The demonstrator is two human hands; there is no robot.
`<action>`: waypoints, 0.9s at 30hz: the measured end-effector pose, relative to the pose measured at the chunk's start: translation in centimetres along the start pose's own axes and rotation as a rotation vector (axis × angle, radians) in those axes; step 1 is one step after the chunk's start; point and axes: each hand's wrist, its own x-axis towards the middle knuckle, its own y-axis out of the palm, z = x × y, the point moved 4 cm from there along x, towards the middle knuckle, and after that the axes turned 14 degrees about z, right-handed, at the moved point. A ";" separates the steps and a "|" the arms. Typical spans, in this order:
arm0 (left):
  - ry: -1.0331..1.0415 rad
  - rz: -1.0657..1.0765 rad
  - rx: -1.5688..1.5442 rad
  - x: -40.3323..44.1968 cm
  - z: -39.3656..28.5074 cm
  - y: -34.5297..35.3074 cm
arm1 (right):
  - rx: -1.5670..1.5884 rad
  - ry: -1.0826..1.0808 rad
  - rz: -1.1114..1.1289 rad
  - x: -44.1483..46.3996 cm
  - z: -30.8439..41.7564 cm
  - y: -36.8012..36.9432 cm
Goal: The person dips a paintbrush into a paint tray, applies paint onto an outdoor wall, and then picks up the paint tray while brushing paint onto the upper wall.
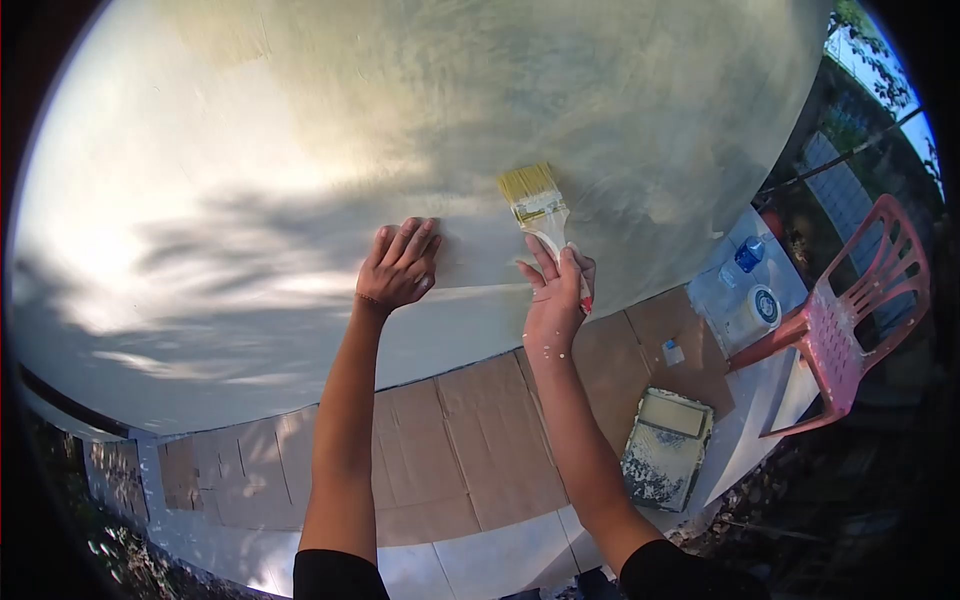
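Note:
A wide paintbrush (538,205) with yellowish bristles and a pale handle is held in my right hand (557,290), its bristles up against or close to the pale wall (330,120). A red tip shows at the lower end of the handle. White paint specks dot my right wrist. To the left, my left hand (400,263) rests at the wall with its fingers bent together; whether something small is under the fingertips is hidden. The wall has greenish, streaky patches and tree shadows.
Cardboard sheets (500,420) cover the ground along the wall. A paint tray (668,450) lies at lower right. Beyond it stand a pink plastic chair (840,330), a white tub (757,308) and a blue bottle (749,254).

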 end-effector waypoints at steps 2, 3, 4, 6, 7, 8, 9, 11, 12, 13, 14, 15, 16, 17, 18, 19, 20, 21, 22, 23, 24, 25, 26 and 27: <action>-0.296 -0.171 -0.163 -1.4 -0.7 -3.0 | -0.070 0.031 -0.063 -0.7 -4.8 -3.6; -0.528 -0.338 -0.223 -3.3 -1.3 -5.3 | -0.088 0.021 -0.106 -1.4 -7.2 -6.4; -0.803 -0.429 -0.275 -6.4 -1.1 -6.4 | -0.098 0.013 -0.151 -2.2 -9.2 -8.6; -1.547 -0.558 -0.549 -11.2 3.6 -5.1 | -0.140 0.143 -0.293 -4.1 -10.8 -11.7; -2.017 -0.583 -0.801 -13.5 5.6 -3.3 | -0.136 0.253 -0.408 -5.5 -12.1 -13.9; -2.339 -0.618 -1.021 -14.3 7.1 -1.9 | -0.136 0.361 -0.529 -7.0 -13.1 -16.4; -2.458 -0.769 -1.200 -14.0 8.7 -0.6 | -0.132 0.457 -0.638 -7.6 -13.9 -18.1; -2.517 -1.017 -1.334 -13.2 10.1 1.1 | -0.077 0.466 -0.598 -8.3 -14.9 -20.1; -2.525 -1.102 -1.358 -12.7 10.2 1.6 | -0.051 0.472 -0.580 -8.0 -15.5 -20.6; -2.533 -1.145 -1.369 -12.3 10.2 1.9 | -0.034 0.435 -0.543 -6.4 -15.1 -19.0; -2.546 -1.167 -1.353 -12.4 10.0 2.1 | -0.030 0.422 -0.521 -5.6 -13.7 -16.2; -2.554 -1.169 -1.331 -12.5 10.0 2.3 | -0.019 0.380 -0.496 -4.7 -12.1 -12.0; -2.565 -1.178 -1.329 -12.2 9.9 2.5 | -0.006 0.313 -0.449 -2.1 -9.6 -7.5; -2.583 -1.194 -1.326 -12.3 9.9 2.6 | 0.030 0.226 -0.348 -0.8 -6.8 -4.0; -2.586 -1.188 -1.325 -12.3 9.8 2.6 | 0.072 0.138 -0.248 -0.1 -4.3 -0.5; -2.611 -1.230 -1.316 -12.3 10.1 2.8 | 0.090 0.047 -0.092 0.5 -1.0 2.8; -2.614 -1.232 -1.305 -12.6 10.0 2.8 | 0.111 -0.044 0.063 0.9 1.9 5.2; -2.614 -1.248 -1.295 -12.6 10.0 2.8 | 0.086 -0.109 0.097 1.0 3.6 6.5; -2.611 -1.251 -1.290 -12.6 10.1 2.7 | 0.062 -0.181 0.128 1.2 5.0 7.5; -2.612 -1.249 -1.280 -12.7 10.0 2.7 | 0.033 -0.254 0.155 1.3 5.7 7.8; -2.614 -1.242 -1.269 -12.7 9.8 2.7 | 0.005 -0.255 0.196 1.5 5.1 6.9; -2.615 -1.228 -1.264 -12.6 9.8 2.7 | -0.031 -0.205 0.150 1.3 3.2 5.1; -2.619 -1.224 -1.259 -12.6 9.8 2.8 | -0.066 -0.155 0.110 1.2 0.4 2.9; -2.623 -1.231 -1.259 -12.7 9.8 2.8 | -0.058 -0.088 0.042 0.4 -3.4 0.2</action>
